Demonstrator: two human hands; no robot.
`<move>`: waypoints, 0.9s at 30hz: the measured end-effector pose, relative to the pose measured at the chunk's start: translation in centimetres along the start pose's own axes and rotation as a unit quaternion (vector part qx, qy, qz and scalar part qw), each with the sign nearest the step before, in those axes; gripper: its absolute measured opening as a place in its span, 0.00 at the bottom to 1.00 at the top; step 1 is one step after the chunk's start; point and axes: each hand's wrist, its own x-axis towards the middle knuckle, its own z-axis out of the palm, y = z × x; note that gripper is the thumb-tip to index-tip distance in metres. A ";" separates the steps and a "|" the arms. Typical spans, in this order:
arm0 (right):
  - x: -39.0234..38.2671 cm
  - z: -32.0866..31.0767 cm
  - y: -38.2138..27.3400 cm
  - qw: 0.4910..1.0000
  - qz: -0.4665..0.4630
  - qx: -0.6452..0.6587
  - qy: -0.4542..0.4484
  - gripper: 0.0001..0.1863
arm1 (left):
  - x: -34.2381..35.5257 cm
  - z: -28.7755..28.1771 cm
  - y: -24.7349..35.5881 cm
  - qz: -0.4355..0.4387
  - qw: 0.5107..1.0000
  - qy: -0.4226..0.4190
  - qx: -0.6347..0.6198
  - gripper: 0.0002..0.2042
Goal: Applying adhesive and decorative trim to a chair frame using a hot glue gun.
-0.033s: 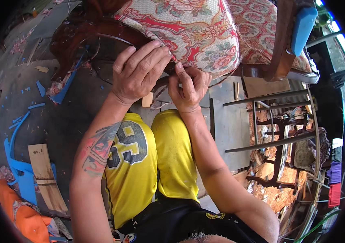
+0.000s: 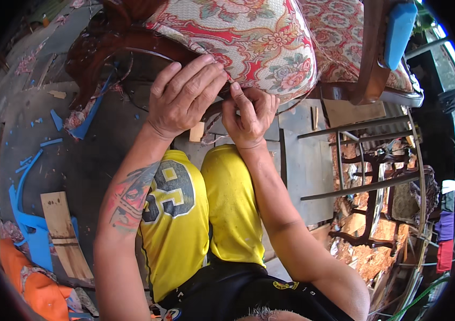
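A dark carved wooden chair frame (image 2: 96, 53) lies before me, its seat covered in floral upholstery fabric (image 2: 254, 40) in red, cream and green. My left hand (image 2: 187, 96) is at the fabric's near edge, fingers bent and pressed together over the rim beside the wood; its thumb is hidden. Close by on the right, my right hand (image 2: 251, 115) pinches the same edge between thumb and curled forefinger, with the other fingers folded. Whether a small tack or cord is between the fingertips cannot be made out.
Another fabric-covered part (image 2: 337, 40) with a wooden arm and a blue foam pad (image 2: 400, 36) stands at the right. Blue foam scraps (image 2: 37, 246), a wood piece (image 2: 66, 235) and orange cloth (image 2: 29, 275) lie at left. A metal-legged frame (image 2: 361, 184) stands at right.
The view has shifted very slightly, so the surroundings sit a little differently. Both hands keep their places on the fabric edge, with barely any finger movement.
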 end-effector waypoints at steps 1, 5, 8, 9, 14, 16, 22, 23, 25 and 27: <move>-0.2 0.1 0.0 1.000 0.014 0.001 0.009 0.27 | 0.0 -0.2 -0.1 0.032 0.999 -0.029 -0.006 0.13; -0.7 0.1 0.6 1.000 0.026 -0.010 0.013 0.28 | -0.3 0.2 0.2 0.060 0.996 -0.062 0.012 0.14; -0.9 0.3 0.6 1.000 0.024 0.000 0.010 0.28 | -0.7 0.3 -0.1 0.086 0.993 -0.075 0.044 0.14; -1.0 0.3 0.7 0.999 0.038 -0.001 0.020 0.28 | -0.8 0.4 -0.2 0.090 0.991 -0.076 0.060 0.15; -0.9 -0.1 0.7 0.999 0.040 -0.001 0.021 0.27 | -1.0 0.2 -0.8 0.152 0.981 -0.095 0.077 0.20; -0.9 -0.2 0.6 0.999 0.045 0.000 0.023 0.26 | -1.1 0.1 -1.0 0.164 0.977 -0.108 0.079 0.20; -0.8 -0.2 0.6 0.998 0.046 0.005 0.032 0.25 | -1.4 0.2 -1.3 0.165 0.977 -0.112 0.081 0.19; -0.8 -0.2 0.6 0.998 0.046 0.006 0.031 0.25 | -1.4 0.2 -1.4 0.166 0.976 -0.112 0.085 0.19; -0.8 -0.2 0.5 0.998 0.047 0.007 0.031 0.24 | -1.6 0.3 -1.4 0.169 0.975 -0.114 0.089 0.19; -0.7 -0.2 0.6 0.998 0.045 0.005 0.032 0.23 | -1.7 0.3 -1.5 0.171 0.974 -0.117 0.091 0.20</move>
